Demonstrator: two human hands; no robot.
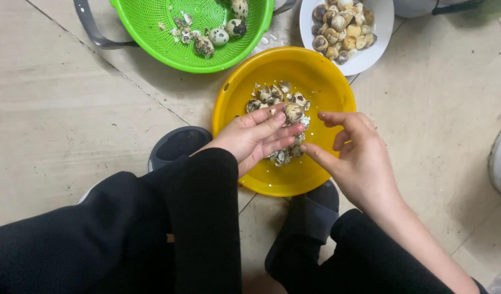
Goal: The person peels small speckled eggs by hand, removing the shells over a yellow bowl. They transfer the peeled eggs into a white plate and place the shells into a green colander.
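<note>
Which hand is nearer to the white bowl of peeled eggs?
The right hand. It is over the yellow bowl's right side, below the white bowl. The left hand, holding a speckled egg, lies further left over the shell pile.

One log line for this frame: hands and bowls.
left hand: holds speckled egg | right hand: empty, beside | yellow bowl: shells | green colander: eggs

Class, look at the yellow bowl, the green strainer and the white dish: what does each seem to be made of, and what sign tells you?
Yellow bowl: likely plastic, smooth and slightly glossy, uniform colour. Green strainer: plastic, moulded with rows of small holes. White dish: glossy white, ceramic or melamine; the look leaves it open.
</note>
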